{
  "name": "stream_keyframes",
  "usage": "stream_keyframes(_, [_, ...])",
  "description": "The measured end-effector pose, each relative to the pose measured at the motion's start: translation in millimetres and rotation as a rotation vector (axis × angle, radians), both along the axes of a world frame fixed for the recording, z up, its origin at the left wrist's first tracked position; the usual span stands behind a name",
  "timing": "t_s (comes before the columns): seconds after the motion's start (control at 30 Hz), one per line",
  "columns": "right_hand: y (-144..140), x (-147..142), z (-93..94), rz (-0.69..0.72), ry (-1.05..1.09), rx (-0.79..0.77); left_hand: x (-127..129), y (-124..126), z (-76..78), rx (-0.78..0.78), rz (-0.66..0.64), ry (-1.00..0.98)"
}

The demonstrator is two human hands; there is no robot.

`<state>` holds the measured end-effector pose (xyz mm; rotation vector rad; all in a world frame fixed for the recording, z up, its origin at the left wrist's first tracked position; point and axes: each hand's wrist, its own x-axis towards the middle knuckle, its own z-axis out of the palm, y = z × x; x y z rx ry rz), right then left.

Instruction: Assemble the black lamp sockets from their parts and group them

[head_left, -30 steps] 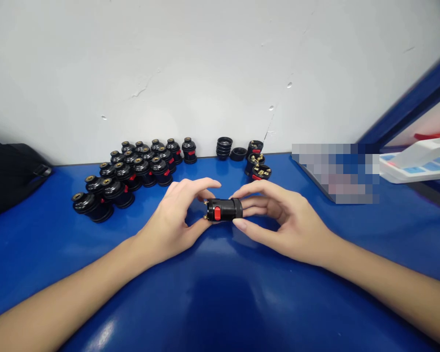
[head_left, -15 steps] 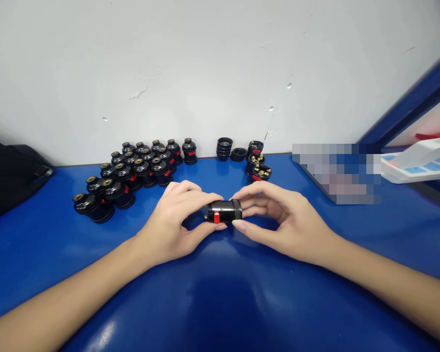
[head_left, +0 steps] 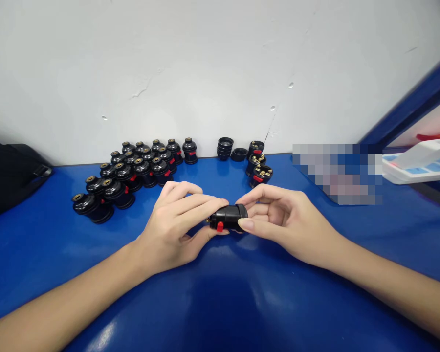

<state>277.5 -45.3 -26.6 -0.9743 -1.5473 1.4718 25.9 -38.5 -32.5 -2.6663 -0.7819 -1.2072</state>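
Held piece: a black plastic cylinder [head_left: 227, 215] with a red rectangular switch [head_left: 220, 227], lying sideways between both hands, close above the glossy blue counter [head_left: 220, 303].
Left hand [head_left: 174, 227]: grasping the switch end between thumb and fingers.
Right hand [head_left: 297, 225]: thumb and fingertips closed around the opposite, collared end.
Left of centre: black capped sockets with brass-rimmed tops [head_left: 123, 171], crowded upright in loose rows beyond the left forearm.
Beyond the right hand: open black sockets with brass terminals [head_left: 254, 167], the nearest just past its fingers.
Against the white wall [head_left: 205, 58]: a stack of black plastic rings [head_left: 225, 148], a loose black ring [head_left: 239, 155] just beside it.
Edges: a black fabric bag [head_left: 11, 176] at left; a blue frame [head_left: 410, 102] and a white tray with blue panels [head_left: 421, 168] at right.
Count: sixteen capped sockets, three open ones, one stack, one loose ring, one held piece.
Hard to make out: rings in the stack; the cylinder's underside and brass tips, behind fingers; whatever the pixelated patch [head_left: 333, 168] covers; bag and tray, both cut off.
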Motion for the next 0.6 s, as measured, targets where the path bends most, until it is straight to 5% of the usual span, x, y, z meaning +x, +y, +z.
stream_keyframes(0.33, [3,-1,0.7,0.023,0.017,-0.08,-1,-2,1.0,-0.008,-0.016,0.024])
stream_keyframes(0.6, [-2,1,-5.1,0.088,-0.011,0.134,-6,8,-8.7,-0.219,-0.139,-0.058])
